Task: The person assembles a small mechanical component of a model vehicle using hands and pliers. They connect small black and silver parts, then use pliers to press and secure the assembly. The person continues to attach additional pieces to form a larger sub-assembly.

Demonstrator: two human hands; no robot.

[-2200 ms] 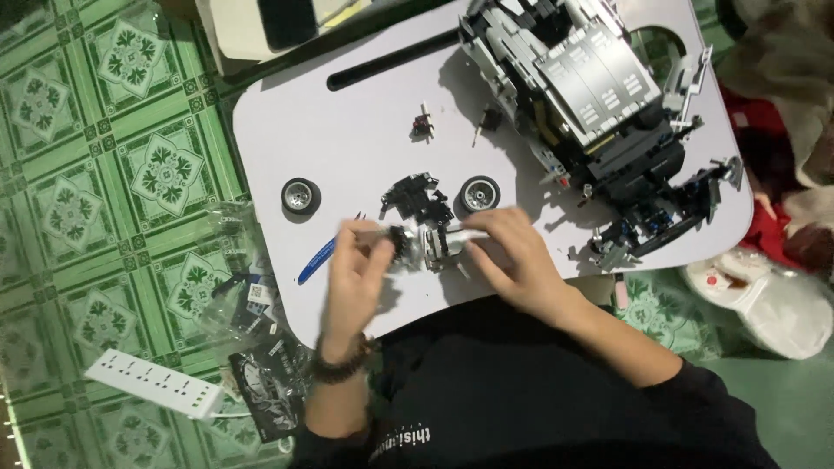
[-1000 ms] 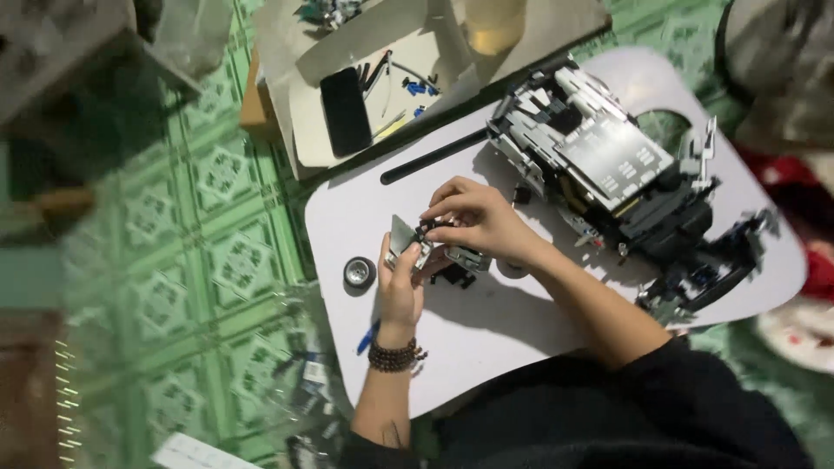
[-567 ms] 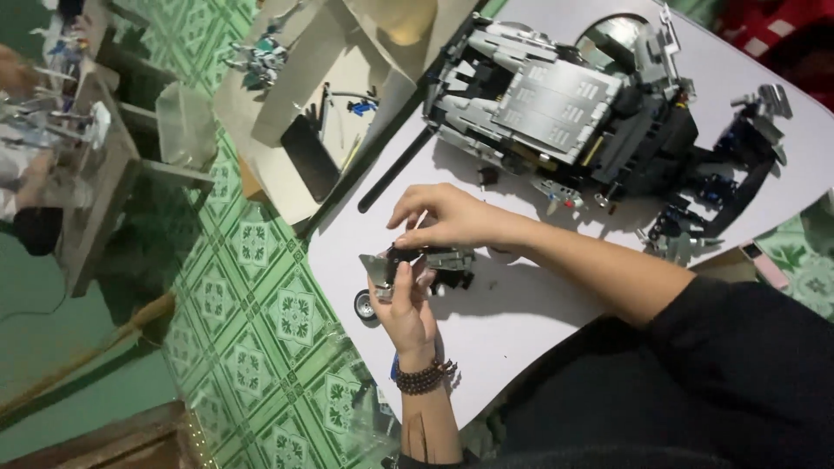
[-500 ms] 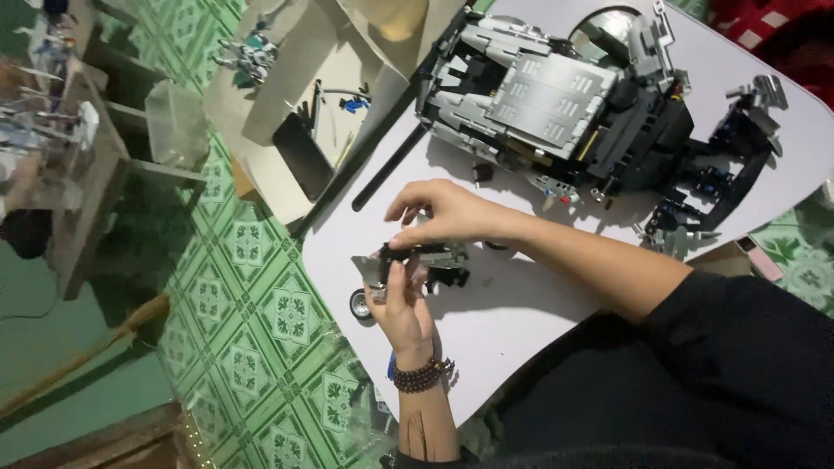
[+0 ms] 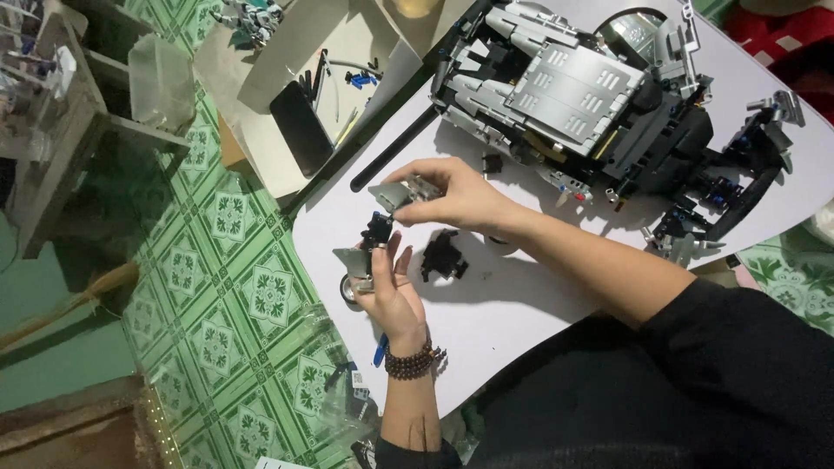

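You are working over a white worktop [image 5: 539,330] with a big grey and black brick-built car [image 5: 599,113] lying at its far side, its long axis running across your view from left to right. Your right hand [image 5: 460,195] is pinching a small grey panel piece [image 5: 401,193] between thumb and fingers, held above the worktop. Your left hand [image 5: 391,291] is holding a small black and grey sub-assembly [image 5: 369,252], fingers half spread, its long axis pointing up toward the panel. A loose black piece [image 5: 441,256] is lying just beside it.
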